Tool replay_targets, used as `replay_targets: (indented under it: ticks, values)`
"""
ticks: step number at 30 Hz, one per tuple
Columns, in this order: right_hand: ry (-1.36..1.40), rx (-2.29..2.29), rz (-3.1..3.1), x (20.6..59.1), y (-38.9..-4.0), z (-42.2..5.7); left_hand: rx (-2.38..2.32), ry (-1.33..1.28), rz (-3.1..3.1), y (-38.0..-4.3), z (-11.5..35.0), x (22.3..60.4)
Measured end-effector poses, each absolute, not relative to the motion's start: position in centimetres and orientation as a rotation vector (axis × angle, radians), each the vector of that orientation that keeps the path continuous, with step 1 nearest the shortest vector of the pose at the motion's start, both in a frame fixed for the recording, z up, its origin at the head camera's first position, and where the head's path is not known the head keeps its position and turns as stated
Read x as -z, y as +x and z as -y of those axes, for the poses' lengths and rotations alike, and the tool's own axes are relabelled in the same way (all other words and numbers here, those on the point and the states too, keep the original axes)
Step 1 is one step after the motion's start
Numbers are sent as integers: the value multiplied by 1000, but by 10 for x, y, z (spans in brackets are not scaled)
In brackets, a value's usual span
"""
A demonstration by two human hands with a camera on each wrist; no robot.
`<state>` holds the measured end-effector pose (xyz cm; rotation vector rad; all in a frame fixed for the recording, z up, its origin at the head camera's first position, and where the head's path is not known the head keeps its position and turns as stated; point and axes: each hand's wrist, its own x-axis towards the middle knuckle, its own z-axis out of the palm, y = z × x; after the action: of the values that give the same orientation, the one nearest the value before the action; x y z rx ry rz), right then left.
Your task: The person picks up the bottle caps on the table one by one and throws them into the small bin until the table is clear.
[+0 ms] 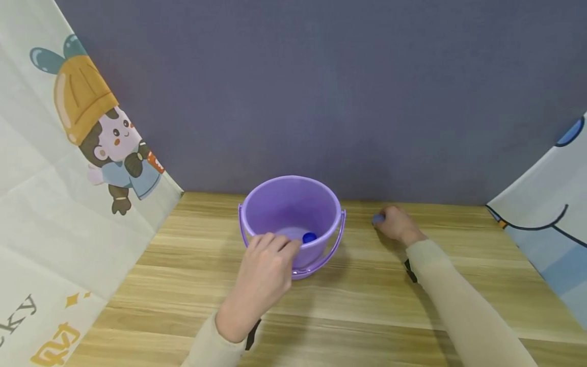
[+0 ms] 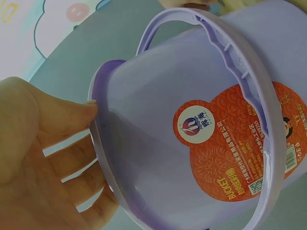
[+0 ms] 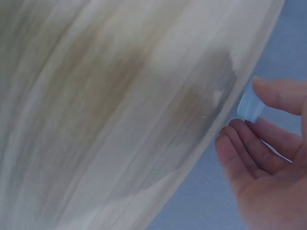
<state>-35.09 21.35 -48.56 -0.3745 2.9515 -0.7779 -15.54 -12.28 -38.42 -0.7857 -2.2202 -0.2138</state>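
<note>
A purple plastic bucket (image 1: 270, 204) stands upright on the wooden table, its handle hanging down at the front. My left hand (image 1: 270, 260) grips the near rim; in the left wrist view the thumb (image 2: 72, 112) lies on the outer side of the rim and the fingers pass behind it. Inside the bucket, near the front wall, lies a small dark blue cap (image 1: 309, 237). To the right of the bucket, my right hand (image 1: 398, 223) pinches a small light blue cap (image 3: 250, 103) between thumb and fingers, low over the far part of the table.
The wooden table (image 1: 367, 316) ends at a dark grey upright panel (image 1: 321, 92) behind the bucket. Printed white cloth (image 1: 41, 204) with a cartoon figure borders the left side, and another printed cloth (image 1: 555, 229) borders the right. An orange-red label (image 2: 220, 163) is on the bucket's outside.
</note>
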Motion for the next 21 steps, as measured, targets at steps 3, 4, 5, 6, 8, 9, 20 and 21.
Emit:
replay_targets:
  ticks: [3, 4, 5, 6, 8, 9, 20, 21]
  values:
    - [-384, 820, -2942, 483, -348, -211, 216, -785, 2225, -155, 124, 384]
    - [-391, 832, -2939, 482, -346, -211, 217, -786, 2226, -155, 124, 384]
    - [-394, 845, -2936, 481, -345, -210, 218, -786, 2227, -155, 124, 385]
    - [-398, 864, -2926, 479, -343, -209, 218, -786, 2229, -155, 124, 385]
    - [-409, 902, -2920, 477, -339, -207, 217, -787, 2228, -155, 124, 385]
    - [-414, 922, -2917, 475, -337, -205, 216, -787, 2227, -155, 124, 385]
    - [-465, 1046, -2930, 468, -318, -195, 221, -786, 2211, -156, 124, 385]
    - [-465, 1051, -2935, 468, -317, -194, 223, -787, 2211, -156, 124, 385]
